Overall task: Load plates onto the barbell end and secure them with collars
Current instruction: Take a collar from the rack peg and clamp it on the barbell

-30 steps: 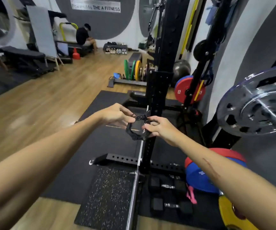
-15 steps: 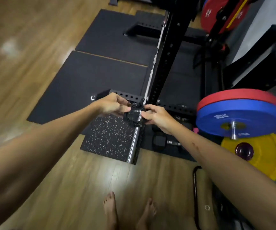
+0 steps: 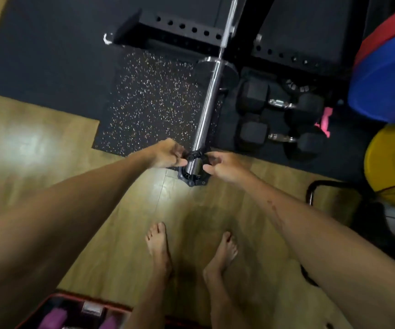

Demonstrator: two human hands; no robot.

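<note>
floor: wood planks, black mats, speckled mat [image 3: 153,100] | collar [image 3: 193,173]: ringing the barbell [image 3: 207,108] tip, no plates loaded | our left hand [image 3: 165,154] and right hand [image 3: 225,166] pinch the collar | dumbbells [image 3: 279,119], blue plate [image 3: 386,79] right | writing: none legible

Collar [image 3: 193,179] showing black, barbell sleeve [image 3: 207,108] reading chrome, mat [image 3: 153,100] showing black with pale speckles, plates [image 3: 386,91] showing blue, red, yellow.
</note>
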